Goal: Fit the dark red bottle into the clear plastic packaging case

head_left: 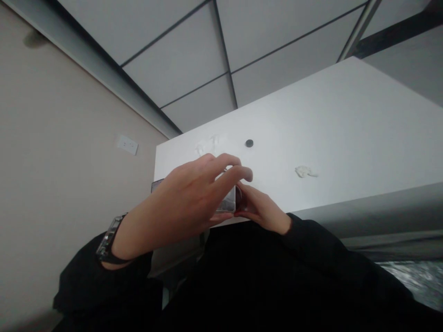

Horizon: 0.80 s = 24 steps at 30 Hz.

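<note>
Okay, looking straight down at a white desk (356, 120) and handling something small with both hands, right by the near edge. Curling the left hand (192, 196) over a clear, silvery, boxy piece (227, 203), laying the thumb along its near side and arching the index and middle fingers across above it. Not managing to tell whether clamping down with that one or just cupping it (hiding most of the grip behind the knuckles, sorry). Pinching with the right hand (259, 205), definitely, closing fingers and thumb around a dark red, rounded piece (239, 199) just at the right end of the boxy one. Not making out from this angle whether joined or merely touching.

Wearing a chunky wristwatch (111, 240) on the left wrist and a black long-sleeved top (249, 276). Also spotting a dark-edged item (158, 185) poking out to the left of the left hand, but not seeing enough of it to put a name to it.

Looking past the hands, noticing a dark round disc (249, 143) lying on the desk, plus a couple of small whitish bits (213, 139) just left of that. Seeing a crumpled off-white scrap (303, 172) over to the right, well apart from both hands. Facing grey panels (187, 60) with dark seams beyond the desk, and catching a wall outlet (128, 145) on the beige wall (62, 152) at left.
</note>
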{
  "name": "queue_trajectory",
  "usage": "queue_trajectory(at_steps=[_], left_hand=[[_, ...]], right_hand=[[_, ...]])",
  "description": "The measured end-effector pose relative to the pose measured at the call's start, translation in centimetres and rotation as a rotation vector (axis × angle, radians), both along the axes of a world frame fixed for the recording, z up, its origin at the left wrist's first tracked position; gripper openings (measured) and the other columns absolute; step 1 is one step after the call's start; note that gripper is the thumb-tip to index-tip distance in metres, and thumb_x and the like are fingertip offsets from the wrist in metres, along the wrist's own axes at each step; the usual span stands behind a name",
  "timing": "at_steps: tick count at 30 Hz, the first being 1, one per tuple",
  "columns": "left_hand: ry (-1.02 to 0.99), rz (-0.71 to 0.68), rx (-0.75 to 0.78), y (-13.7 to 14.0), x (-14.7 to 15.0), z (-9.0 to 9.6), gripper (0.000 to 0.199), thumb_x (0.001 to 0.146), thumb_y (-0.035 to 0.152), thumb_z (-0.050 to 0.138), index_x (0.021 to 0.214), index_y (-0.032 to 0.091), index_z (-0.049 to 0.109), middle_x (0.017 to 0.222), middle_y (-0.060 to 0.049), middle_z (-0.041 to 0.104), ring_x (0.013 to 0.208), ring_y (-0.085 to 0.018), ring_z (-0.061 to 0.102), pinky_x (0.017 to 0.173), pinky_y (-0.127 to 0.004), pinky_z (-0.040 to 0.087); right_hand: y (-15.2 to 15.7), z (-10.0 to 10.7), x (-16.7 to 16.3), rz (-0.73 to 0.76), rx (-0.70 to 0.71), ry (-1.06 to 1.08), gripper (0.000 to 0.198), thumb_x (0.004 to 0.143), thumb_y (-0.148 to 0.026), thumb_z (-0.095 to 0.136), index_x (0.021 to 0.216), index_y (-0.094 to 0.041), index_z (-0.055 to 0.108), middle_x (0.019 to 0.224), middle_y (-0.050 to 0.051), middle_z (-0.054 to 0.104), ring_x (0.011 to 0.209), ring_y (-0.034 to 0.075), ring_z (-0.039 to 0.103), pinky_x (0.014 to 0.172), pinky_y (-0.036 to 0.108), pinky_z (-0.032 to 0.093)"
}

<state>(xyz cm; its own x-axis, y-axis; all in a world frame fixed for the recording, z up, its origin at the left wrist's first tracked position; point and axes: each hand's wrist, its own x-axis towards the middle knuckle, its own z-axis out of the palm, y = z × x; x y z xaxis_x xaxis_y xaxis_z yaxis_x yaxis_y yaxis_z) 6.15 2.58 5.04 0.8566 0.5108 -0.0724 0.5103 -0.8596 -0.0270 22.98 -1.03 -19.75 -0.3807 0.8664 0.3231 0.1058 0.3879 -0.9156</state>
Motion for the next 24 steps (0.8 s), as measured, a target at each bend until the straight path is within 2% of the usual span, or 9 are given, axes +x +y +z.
queue_trajectory(at_steps=[2, 6, 11, 14, 17, 19, 21, 22, 24], left_hand=[[-0.056, 0.03, -0.037, -0.2, -0.5, -0.1, 0.04, 0.097, 0.032, 0.074, 0.13, 0.021, 0.052, 0.134, -0.013, 0.068, 0.123, -0.03, 0.068, 0.1, -0.043, 0.061], [-0.164, 0.148, -0.064, -1.1, -2.0, -0.9, 0.047, 0.094, 0.029, 0.078, 0.132, 0.022, 0.051, 0.143, -0.015, 0.063, 0.129, -0.031, 0.065, 0.107, -0.047, 0.059], [-0.315, 0.291, -0.106, -2.4, -3.9, -2.8, 0.062, 0.087, 0.033, 0.088, 0.135, 0.025, 0.051, 0.149, -0.017, 0.058, 0.141, -0.033, 0.057, 0.117, -0.053, 0.053], [-0.382, 0.375, -0.126, -3.2, -4.7, -3.8, 0.07, 0.087, 0.032, 0.088, 0.142, 0.027, 0.046, 0.151, -0.017, 0.056, 0.144, -0.034, 0.055, 0.118, -0.055, 0.053], [-0.445, 0.429, -0.14, -4.1, -5.6, -4.9, 0.076, 0.088, 0.031, 0.087, 0.149, 0.029, 0.042, 0.146, -0.015, 0.061, 0.139, -0.032, 0.06, 0.116, -0.054, 0.056], [-0.523, 0.476, -0.129, -4.8, -6.2, -6.1, 0.076, 0.088, 0.031, 0.087, 0.15, 0.029, 0.043, 0.142, -0.014, 0.064, 0.135, -0.031, 0.064, 0.114, -0.053, 0.057], [-0.687, 0.526, -0.077, -5.5, -6.8, -8.0, 0.076, 0.086, 0.037, 0.09, 0.147, 0.028, 0.047, 0.139, -0.013, 0.067, 0.131, -0.032, 0.067, 0.11, -0.054, 0.059], [-0.81, 0.551, -0.045, -5.8, -6.9, -9.3, 0.077, 0.083, 0.043, 0.092, 0.145, 0.028, 0.049, 0.138, -0.013, 0.067, 0.129, -0.032, 0.068, 0.106, -0.052, 0.062], [-1.111, 0.549, 0.005, -6.3, -6.9, -12.3, 0.082, 0.076, 0.056, 0.094, 0.14, 0.028, 0.051, 0.135, -0.012, 0.068, 0.121, -0.03, 0.072, 0.087, -0.041, 0.068]], right_hand=[[0.0, -0.2, 0.0, 0.007, 0.016, 0.013, 0.091, 0.097, -0.038, 0.076, 0.171, -0.04, 0.023, 0.155, 0.01, 0.063, 0.131, 0.035, 0.068, 0.107, 0.058, 0.06], [0.0, -0.5, 0.0, 0.006, 0.053, 0.016, 0.093, 0.098, -0.04, 0.076, 0.172, -0.043, 0.02, 0.156, 0.009, 0.062, 0.134, 0.035, 0.068, 0.108, 0.057, 0.06], [-0.1, -0.6, 0.2, 0.004, 0.034, -0.03, 0.096, 0.098, -0.039, 0.076, 0.173, -0.042, 0.017, 0.164, 0.009, 0.056, 0.147, 0.036, 0.059, 0.119, 0.059, 0.052], [-0.2, -0.7, 0.3, -0.007, 0.04, -0.048, 0.095, 0.098, -0.039, 0.076, 0.173, -0.039, 0.018, 0.167, 0.011, 0.052, 0.151, 0.036, 0.055, 0.123, 0.059, 0.048], [-0.3, -0.7, 0.4, -0.003, 0.064, -0.063, 0.095, 0.098, -0.04, 0.076, 0.173, -0.038, 0.018, 0.169, 0.013, 0.049, 0.153, 0.036, 0.052, 0.124, 0.059, 0.047], [-0.3, -0.8, 0.4, -0.004, 0.075, -0.071, 0.094, 0.099, -0.04, 0.075, 0.173, -0.038, 0.018, 0.17, 0.013, 0.048, 0.153, 0.036, 0.051, 0.125, 0.06, 0.046], [-0.3, -0.8, 0.5, -0.01, 0.079, -0.082, 0.093, 0.099, -0.041, 0.075, 0.173, -0.037, 0.019, 0.17, 0.012, 0.048, 0.154, 0.036, 0.051, 0.125, 0.06, 0.046], [-0.3, -0.8, 0.5, -0.013, 0.081, -0.088, 0.093, 0.099, -0.042, 0.075, 0.173, -0.037, 0.02, 0.17, 0.012, 0.047, 0.154, 0.036, 0.05, 0.125, 0.059, 0.045], [-0.3, -0.8, 0.5, -0.018, 0.077, -0.104, 0.092, 0.099, -0.043, 0.075, 0.173, -0.034, 0.022, 0.17, 0.013, 0.047, 0.154, 0.035, 0.05, 0.126, 0.056, 0.046]])
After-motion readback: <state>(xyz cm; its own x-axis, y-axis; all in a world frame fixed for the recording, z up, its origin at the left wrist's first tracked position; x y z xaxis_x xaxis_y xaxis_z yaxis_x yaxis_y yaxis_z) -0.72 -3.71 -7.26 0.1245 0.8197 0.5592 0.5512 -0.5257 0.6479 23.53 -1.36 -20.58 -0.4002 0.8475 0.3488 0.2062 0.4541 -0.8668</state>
